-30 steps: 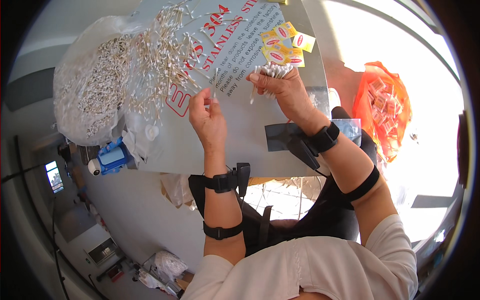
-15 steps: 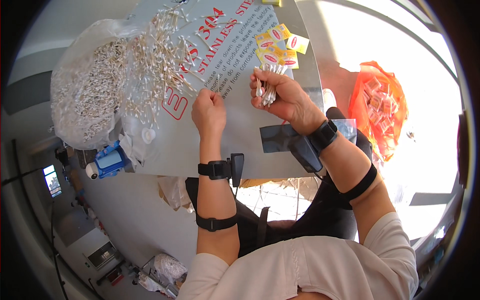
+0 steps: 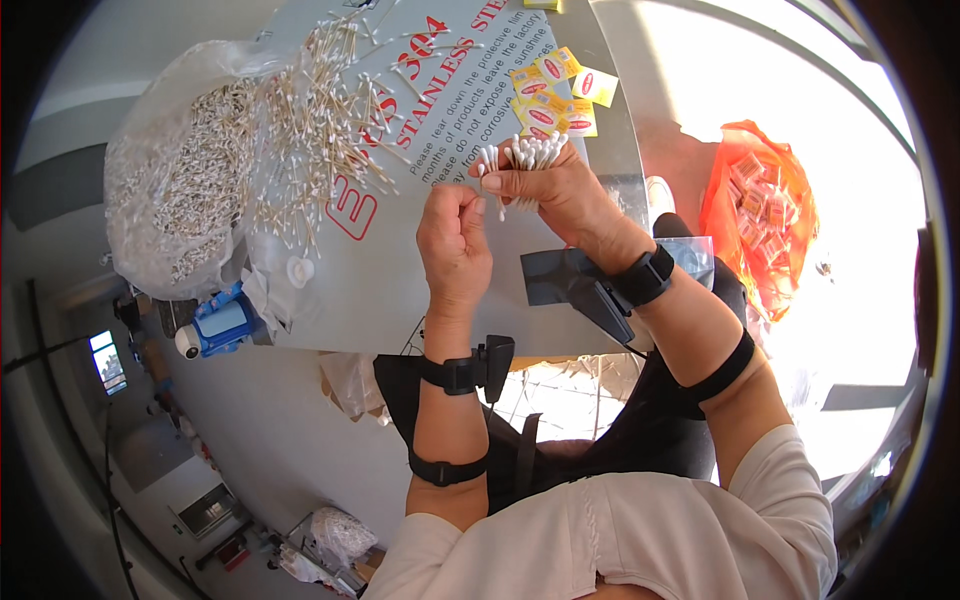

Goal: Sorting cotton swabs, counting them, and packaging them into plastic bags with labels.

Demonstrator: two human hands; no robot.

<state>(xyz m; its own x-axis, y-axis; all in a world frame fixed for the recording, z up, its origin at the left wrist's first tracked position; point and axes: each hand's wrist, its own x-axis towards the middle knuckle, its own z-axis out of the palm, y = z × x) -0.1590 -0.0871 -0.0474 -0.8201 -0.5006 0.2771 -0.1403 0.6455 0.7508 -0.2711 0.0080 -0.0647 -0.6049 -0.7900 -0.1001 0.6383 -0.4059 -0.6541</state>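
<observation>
My right hand (image 3: 585,205) grips a bundle of cotton swabs (image 3: 535,152), their white tips fanned out above the thumb and index finger. Close by on its left, my left hand (image 3: 455,245) is closed, thumb and fingers pinched together at the bundle's left edge. Whatever is in that pinch is too small to make out. Loose cotton swabs (image 3: 315,130) lie heaped on the grey table (image 3: 420,295) at the far left, spilling from a clear plastic bag (image 3: 125,205) full of them. Several yellow labels (image 3: 548,100) lie beyond my right hand.
A dark, shiny plastic sheet (image 3: 545,280) lies under my right wrist. To the right of the table, an orange bag (image 3: 718,205) holds several small packs. A blue bottle with a white cap (image 3: 222,325) is at the table's left edge. Black straps and devices are on both forearms.
My left hand has moved right, up to the bundle. My right hand has turned and shifted slightly left, so the swab tips now point up and away from me.
</observation>
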